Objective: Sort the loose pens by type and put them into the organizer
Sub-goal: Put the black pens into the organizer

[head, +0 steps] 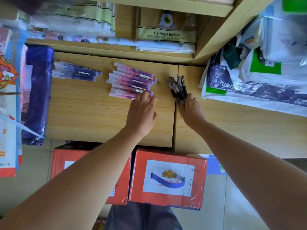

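Observation:
On the wooden desk [93,113] lie three groups of pens. A row of blue-purple pens [75,73] lies at the left. In the middle is a pile of pink-purple pens [131,80], and my left hand [141,112] rests flat with straight fingers on its near right end. A bunch of black pens [178,87] fans out to the right, and my right hand [191,110] grips its lower ends. No organizer is clearly visible.
A blue-purple package [37,90] lies at the desk's left edge. White plastic bags [259,77] crowd the right side. Notebook packs [164,39] fill the shelf behind. Two red cartons [167,178] stand on the floor below the desk's front edge.

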